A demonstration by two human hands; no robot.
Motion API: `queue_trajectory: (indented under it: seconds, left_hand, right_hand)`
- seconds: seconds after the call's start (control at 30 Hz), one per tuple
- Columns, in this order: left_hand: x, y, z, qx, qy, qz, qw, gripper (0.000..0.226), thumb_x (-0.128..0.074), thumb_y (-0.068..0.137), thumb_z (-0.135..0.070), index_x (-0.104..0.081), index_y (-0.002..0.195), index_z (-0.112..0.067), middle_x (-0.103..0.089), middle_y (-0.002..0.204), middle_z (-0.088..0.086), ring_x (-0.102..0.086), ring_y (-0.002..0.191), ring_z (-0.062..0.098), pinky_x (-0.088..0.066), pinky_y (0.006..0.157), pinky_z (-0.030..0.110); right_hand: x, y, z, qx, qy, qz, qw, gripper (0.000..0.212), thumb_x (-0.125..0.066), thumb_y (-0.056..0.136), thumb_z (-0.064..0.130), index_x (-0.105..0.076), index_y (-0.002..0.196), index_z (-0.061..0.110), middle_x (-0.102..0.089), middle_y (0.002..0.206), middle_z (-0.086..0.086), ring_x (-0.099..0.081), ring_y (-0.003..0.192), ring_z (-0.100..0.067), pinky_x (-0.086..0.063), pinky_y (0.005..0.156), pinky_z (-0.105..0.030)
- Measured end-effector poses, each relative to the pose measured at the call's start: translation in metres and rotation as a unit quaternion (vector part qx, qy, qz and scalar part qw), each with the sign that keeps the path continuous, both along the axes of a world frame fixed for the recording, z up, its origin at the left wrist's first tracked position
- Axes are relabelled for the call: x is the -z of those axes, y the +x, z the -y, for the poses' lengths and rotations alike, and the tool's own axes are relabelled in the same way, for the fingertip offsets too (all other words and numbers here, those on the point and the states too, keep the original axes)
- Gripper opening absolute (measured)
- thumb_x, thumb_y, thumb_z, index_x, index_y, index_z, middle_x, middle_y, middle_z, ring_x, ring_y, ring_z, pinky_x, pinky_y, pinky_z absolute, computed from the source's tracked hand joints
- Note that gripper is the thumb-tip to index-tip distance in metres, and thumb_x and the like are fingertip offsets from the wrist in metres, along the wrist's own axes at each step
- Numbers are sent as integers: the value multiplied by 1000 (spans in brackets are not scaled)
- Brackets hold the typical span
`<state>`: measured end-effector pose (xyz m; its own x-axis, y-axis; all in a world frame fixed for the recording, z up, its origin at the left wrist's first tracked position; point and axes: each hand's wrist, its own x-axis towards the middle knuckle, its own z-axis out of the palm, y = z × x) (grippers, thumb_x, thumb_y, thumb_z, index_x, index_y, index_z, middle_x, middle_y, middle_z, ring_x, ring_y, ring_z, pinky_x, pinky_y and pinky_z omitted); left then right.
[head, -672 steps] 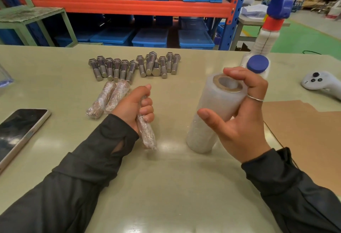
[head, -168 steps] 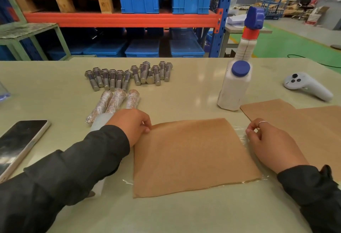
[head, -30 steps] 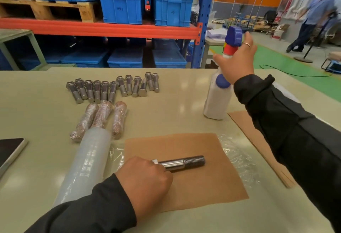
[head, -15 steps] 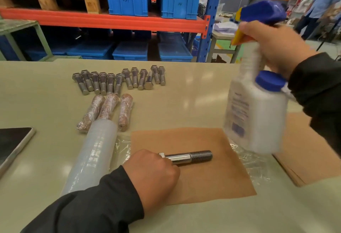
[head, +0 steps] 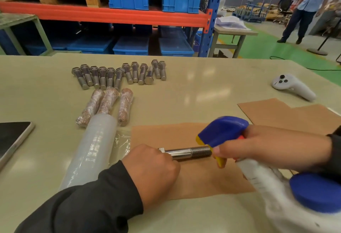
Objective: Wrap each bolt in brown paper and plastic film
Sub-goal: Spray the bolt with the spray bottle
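Note:
A steel bolt lies on a brown paper sheet spread over plastic film. My left hand grips the bolt's head end. My right hand holds a white spray bottle with a blue trigger head, its nozzle right at the bolt's threaded tip. A roll of plastic film lies left of the paper. Three wrapped bolts lie behind the roll. Several bare bolts are lined up further back.
A phone lies at the left edge. More brown paper sheets sit at the right, with a white controller behind them. Blue crates and an orange rack stand beyond the table. A person stands far right.
My right hand has lifted the spray bottle from its place on the table and brought it down and left, tilted, to the bolt's threaded end. My left hand keeps holding the bolt.

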<state>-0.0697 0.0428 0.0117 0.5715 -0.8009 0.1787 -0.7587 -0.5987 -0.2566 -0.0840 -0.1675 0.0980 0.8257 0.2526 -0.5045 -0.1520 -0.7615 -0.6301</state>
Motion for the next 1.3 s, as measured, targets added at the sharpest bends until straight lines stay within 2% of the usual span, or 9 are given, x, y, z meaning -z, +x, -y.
queue_trajectory:
  seconds: [0.13, 0.23, 0.47, 0.57, 0.7, 0.93, 1.03, 1.2, 1.3]
  left_hand:
    - [-2, 0, 0, -6, 7, 1, 1000, 33, -80, 30, -15, -49, 39, -20, -45, 36, -4, -40, 27, 13, -16, 40, 15]
    - [-5, -1, 0, 5, 4, -7, 1000, 33, -80, 30, -19, -49, 40, -20, -46, 38, -6, -42, 28, 13, -13, 42, 16]
    - [-9, -7, -1, 27, -49, -130, 990, 26, -46, 72, -43, -51, 55, -23, -51, 51, -7, -49, 39, 13, -32, 36, 17]
    - [-15, -6, 4, -7, -5, -146, 989, 48, -23, 82, -66, -43, 75, -23, -59, 80, -3, -59, 70, 19, -34, 55, 26]
    - [-2, 0, 2, -31, 36, -169, 985, 48, -26, 83, -72, -32, 82, -25, -56, 102, -1, -55, 93, 27, -28, 66, 32]
    - [-2, 4, -1, -53, 45, -172, 983, 52, -28, 79, -77, -29, 83, -25, -56, 103, -2, -56, 91, 25, -29, 64, 33]
    - [0, 5, 1, -70, 62, -175, 980, 60, -28, 73, -82, -35, 82, -23, -58, 99, 0, -57, 89, 25, -26, 62, 31]
    - [-3, 5, 1, -79, 90, -180, 976, 67, -27, 68, -85, -41, 77, -20, -60, 91, 2, -57, 84, 27, -24, 60, 30]
    - [-6, 3, 0, -80, 77, -171, 979, 66, -25, 68, -86, -36, 74, -20, -57, 88, 0, -56, 80, 26, -22, 59, 31]
  right_hand:
    - [-10, 6, 4, 16, -1, 44, 999, 44, -72, 63, 61, -70, 82, 21, -67, 99, 2, -63, 90, -8, -47, 88, -28]
    - [-23, 19, 9, 70, 18, 119, 990, 46, -63, 51, 59, -73, 81, 26, -70, 92, 15, -63, 77, 3, -44, 77, -23]
    - [-46, 88, 34, 203, -11, 352, 913, 21, -54, 88, 45, -56, 83, 25, -52, 78, 4, -45, 68, -8, -33, 59, -22]
    - [-42, 124, 43, 223, -20, 422, 878, 25, -50, 90, 43, -43, 72, 28, -42, 69, 4, -38, 61, -8, -33, 58, -21]
    - [-33, 161, 53, 242, 8, 495, 835, 27, -51, 92, 36, -39, 69, 29, -38, 65, 7, -35, 57, -4, -34, 50, -6]
    - [-20, 195, 72, 304, 44, 498, 811, 24, -51, 92, 43, -46, 98, 20, -44, 74, 11, -42, 65, -2, -34, 60, -12]
    - [-18, 197, 78, 324, 58, 485, 810, 23, -52, 92, 44, -46, 95, 22, -47, 82, 5, -44, 77, -10, -36, 67, -17]
    - [-15, 191, 80, 306, 76, 469, 825, 23, -52, 92, 42, -42, 77, 28, -44, 74, 8, -40, 65, -2, -37, 64, -16]
    - [-13, 183, 82, 326, 92, 430, 837, 39, -55, 89, 45, -47, 116, 18, -52, 101, -1, -50, 85, -8, -38, 79, -23]
